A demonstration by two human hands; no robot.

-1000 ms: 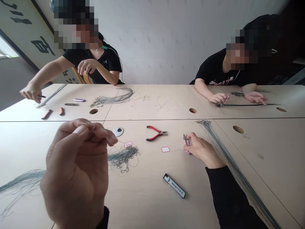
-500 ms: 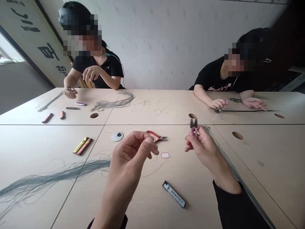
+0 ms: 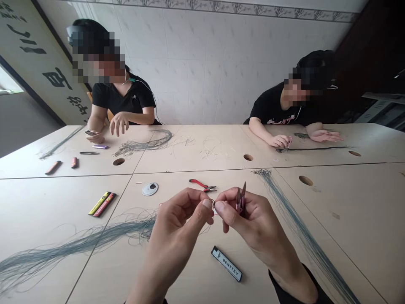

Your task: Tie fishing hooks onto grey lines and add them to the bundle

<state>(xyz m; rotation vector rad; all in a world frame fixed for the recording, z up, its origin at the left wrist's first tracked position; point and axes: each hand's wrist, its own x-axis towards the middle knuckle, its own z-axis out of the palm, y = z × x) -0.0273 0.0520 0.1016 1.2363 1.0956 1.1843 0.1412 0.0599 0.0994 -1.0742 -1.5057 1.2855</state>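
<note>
My left hand (image 3: 180,230) is closed in a pinch, holding a thin dark strand (image 3: 213,202) bent in a small loop at its fingertips. Meeting it there, my right hand (image 3: 257,223) pinches at the same spot with thumb and forefinger. Small pink-handled scissors (image 3: 241,197) sit in my right hand, their blades pointing up and slightly apart. Just beyond my fingertips lie red-handled pliers (image 3: 202,185). Behind my hands a red-edged white label (image 3: 216,210) is mostly covered. A bundle of grey-green strands (image 3: 85,238) runs left from beneath my left hand.
Another strand bundle (image 3: 303,223) lies to the right. A BENTTEY-marked case (image 3: 226,264) rests nearer me. Yellow and red lighters (image 3: 102,204) and a round disc (image 3: 149,188) lie left. Two people sit across the table, which has round holes (image 3: 306,180).
My right hand has moved left with the scissors, and its fingertips now meet those of my left hand at the strand. The head view has tilted up slightly.
</note>
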